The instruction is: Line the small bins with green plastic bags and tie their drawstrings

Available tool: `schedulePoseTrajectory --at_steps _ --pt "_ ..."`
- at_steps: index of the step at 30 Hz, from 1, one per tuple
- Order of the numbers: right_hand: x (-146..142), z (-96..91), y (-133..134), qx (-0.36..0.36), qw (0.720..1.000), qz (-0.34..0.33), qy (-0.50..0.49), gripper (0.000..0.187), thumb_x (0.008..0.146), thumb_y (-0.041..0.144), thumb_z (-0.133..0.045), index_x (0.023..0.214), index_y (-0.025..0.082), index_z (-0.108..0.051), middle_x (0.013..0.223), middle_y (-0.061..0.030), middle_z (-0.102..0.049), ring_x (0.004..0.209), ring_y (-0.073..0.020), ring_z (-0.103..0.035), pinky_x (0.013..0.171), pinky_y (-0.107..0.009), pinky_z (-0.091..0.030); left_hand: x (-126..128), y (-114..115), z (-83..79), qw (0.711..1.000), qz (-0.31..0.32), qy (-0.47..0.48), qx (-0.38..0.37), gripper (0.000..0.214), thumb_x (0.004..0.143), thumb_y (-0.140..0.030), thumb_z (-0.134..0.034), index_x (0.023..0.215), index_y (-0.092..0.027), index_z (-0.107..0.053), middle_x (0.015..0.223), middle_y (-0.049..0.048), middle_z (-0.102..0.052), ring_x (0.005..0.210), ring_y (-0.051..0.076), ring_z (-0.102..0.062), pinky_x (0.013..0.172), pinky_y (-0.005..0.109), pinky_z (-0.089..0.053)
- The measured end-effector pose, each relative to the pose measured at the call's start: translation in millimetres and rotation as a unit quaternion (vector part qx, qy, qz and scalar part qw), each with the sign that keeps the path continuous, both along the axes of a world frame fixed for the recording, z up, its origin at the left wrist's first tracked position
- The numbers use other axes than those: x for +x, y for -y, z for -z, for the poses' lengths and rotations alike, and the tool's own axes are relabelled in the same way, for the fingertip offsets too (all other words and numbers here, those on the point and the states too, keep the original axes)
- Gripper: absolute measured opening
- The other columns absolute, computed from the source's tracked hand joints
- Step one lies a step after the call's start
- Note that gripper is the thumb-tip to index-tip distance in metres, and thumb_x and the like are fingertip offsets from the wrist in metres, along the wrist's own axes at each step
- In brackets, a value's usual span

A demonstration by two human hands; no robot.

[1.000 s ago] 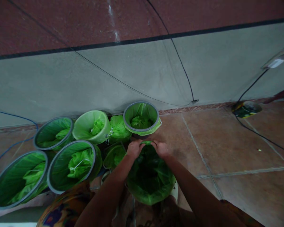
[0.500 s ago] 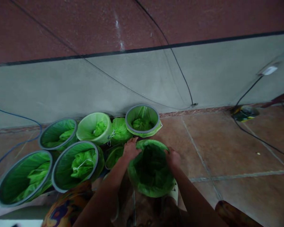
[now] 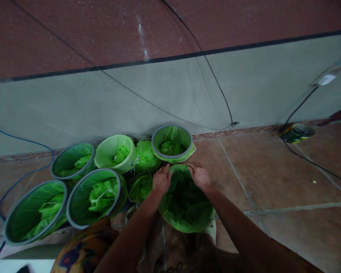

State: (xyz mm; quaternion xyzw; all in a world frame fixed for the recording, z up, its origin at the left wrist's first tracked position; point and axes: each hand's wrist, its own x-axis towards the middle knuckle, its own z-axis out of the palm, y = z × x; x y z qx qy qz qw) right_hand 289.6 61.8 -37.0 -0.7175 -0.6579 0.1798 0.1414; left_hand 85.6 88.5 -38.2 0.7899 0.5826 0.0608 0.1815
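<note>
The left hand (image 3: 161,179) and the right hand (image 3: 199,176) hold a green-lined bin (image 3: 184,226) by its far rim; a grey-rimmed pail (image 3: 172,156) stands just beyond, near the wall (image 3: 125,113).

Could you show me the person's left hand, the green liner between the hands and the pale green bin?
Left hand (image 3: 161,180): head view, back of the hand.
Green liner (image 3: 186,223): head view, near side.
Pale green bin (image 3: 104,152): head view, inner wall.
</note>
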Motion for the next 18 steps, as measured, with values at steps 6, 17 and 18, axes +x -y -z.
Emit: schedulePoseTrajectory --at_steps 6,17,18 --pt "0 25.5 -13 -0.120 0.992 -0.010 0.027 0.038 0.098 0.030 -0.038 0.129 0.023 -0.060 0.108 -0.0098 -0.072 0.097 -0.0202 -0.066 0.084 -0.027 -0.045 7 -5 20.1 0.993 0.037 -0.071 -0.082 0.038 0.096 -0.021 -0.038 0.131 -0.017 -0.049 0.117 0.0128 -0.065 0.107 0.022 -0.063 0.094 0.033 -0.047" --pt "-4 7.8 6 -0.007 0.998 0.044 0.047 0.042 0.091 0.017 -0.045 0.131 0.014 -0.055 0.128 -0.0147 -0.061 0.116 -0.0245 -0.056 0.099 -0.033 -0.040 -19 11 3.3 0.980 -0.150 0.114 -0.060 0.071 0.082 -0.033 -0.062 0.143 -0.005 -0.037 0.141 0.0214 -0.050 0.133 0.028 -0.046 0.111 0.037 -0.036" --pt "-9 4.4 13 0.026 0.997 0.049 0.050 0.043 0.091 0.017 -0.044 0.132 0.013 -0.054 0.130 -0.0151 -0.059 0.120 -0.0252 -0.053 0.103 -0.034 -0.038 -25 19 4.1 0.968 -0.200 0.136 -0.065 0.072 0.083 -0.037 -0.061 0.142 -0.004 -0.038 0.141 0.0226 -0.050 0.133 0.028 -0.046 0.110 0.037 -0.037"
